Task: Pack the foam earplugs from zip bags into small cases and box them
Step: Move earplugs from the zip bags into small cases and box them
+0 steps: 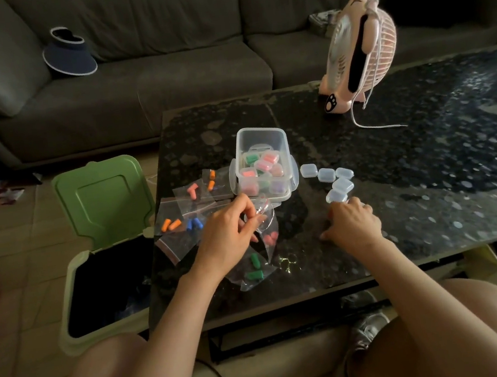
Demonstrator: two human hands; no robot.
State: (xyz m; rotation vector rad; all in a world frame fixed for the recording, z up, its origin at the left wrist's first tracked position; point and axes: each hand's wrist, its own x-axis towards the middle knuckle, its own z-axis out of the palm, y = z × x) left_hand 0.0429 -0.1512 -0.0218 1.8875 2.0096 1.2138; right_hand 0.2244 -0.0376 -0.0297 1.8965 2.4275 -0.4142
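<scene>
Many filled cases (262,168) crowd the box (240,146); left hand (230,230) pinches a bag (265,217).

The left hand (230,232) pinches a clear zip bag (269,220) holding pink earplugs (271,238) above the desk (424,168). The right hand (353,223) rests on the desk, its fingertips seemingly touching the nearest small case (336,196), near the clear box (260,139).
</scene>
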